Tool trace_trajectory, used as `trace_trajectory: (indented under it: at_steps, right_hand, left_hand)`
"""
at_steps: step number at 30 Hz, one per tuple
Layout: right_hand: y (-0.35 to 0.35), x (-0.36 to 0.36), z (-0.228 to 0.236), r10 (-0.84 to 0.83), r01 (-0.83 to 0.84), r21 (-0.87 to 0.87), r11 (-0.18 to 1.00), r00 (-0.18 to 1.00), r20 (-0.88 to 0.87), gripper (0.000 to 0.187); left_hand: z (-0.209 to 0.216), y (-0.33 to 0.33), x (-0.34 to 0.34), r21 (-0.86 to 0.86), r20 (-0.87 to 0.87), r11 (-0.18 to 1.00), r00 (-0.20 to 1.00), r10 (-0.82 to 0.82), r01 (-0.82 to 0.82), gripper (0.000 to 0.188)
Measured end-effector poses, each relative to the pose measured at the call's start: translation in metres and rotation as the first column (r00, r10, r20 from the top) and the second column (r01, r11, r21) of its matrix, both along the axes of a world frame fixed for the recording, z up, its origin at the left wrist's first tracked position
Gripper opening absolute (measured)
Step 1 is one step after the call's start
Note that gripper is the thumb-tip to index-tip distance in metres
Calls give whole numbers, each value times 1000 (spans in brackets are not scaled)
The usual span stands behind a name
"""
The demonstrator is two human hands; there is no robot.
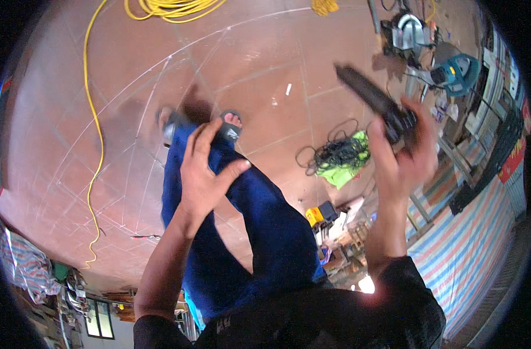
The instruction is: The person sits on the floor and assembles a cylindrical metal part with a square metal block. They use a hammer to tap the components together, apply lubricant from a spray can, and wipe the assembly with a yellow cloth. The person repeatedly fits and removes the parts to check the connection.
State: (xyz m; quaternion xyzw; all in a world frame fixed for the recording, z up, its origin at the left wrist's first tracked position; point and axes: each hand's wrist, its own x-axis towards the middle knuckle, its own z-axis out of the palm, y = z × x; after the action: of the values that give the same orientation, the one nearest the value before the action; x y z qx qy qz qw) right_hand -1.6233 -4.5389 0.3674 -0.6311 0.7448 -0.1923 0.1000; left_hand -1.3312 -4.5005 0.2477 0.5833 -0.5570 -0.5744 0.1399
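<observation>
your right hand point(406, 152) is raised in front of you with the fingers wrapped around the grip of a dark power tool point(377, 103), whose long black nose points up and to your left; the tool is blurred, so i cannot tell its kind or whether a finger sits on a trigger. your left hand point(202, 174) is empty, fingers spread wide and half curled, hovering over your blue-trousered leg point(259, 215), apart from the tool. risk one: the grip looks one-handed and the tool seems to be mid-swing, so it could twist out of your palm and drop onto your sandalled feet point(230, 125) or the red tile floor point(131, 87). risk two: if it is powered, an accidental squeeze during the swing would start it with your open left hand near its path. risk three: a tangle of black cord on a green cloth point(340, 158) lies just beside your right leg, and a yellow cable point(94, 110) trails across the floor to your left; either could catch a foot if you step without looking. the striped tarp point(474, 232) and a teal saw point(458, 72) crowd your right side, limiting room to step back.
</observation>
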Motion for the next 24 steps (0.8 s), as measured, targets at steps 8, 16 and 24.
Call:
trace_trajectory:
  at_steps: [8,16,24]
  right_hand:
    - [-83,-37,0,-482,448,194,873,730,484,53]
    - [-86,-43,-82,-719,66,884,464,-555,419,43]
    - [-105,-128,-155,-654,-15,770,637,519,551,34]
  left_hand:
    - [-4,-110,-120,562,-515,823,812,274,78,50]
    - [-44,-173,-207,842,-498,538,440,748,39,56]
    - [-74,-181,-241,822,-400,569,684,610,-26,51]
